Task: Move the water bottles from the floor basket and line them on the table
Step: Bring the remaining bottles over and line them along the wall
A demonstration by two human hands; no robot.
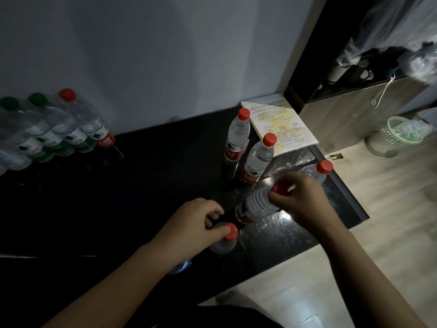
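Observation:
On the black table (pixel 118 197) several clear water bottles with red caps stand near the right end. My right hand (pixel 305 200) grips the red cap and neck of a tilted bottle (pixel 256 205). My left hand (pixel 196 223) pinches the neck of another bottle (pixel 224 240), thumb against its red cap. Two upright bottles (pixel 237 138) (pixel 259 159) stand behind them, and a third one (pixel 318 172) shows behind my right hand near the table's right edge.
A row of bottles (pixel 54 129) with green and red caps stands at the back left against the wall. A printed booklet (pixel 279 124) lies at the back right corner. A green mesh basket (pixel 395 136) sits on the wooden floor to the right.

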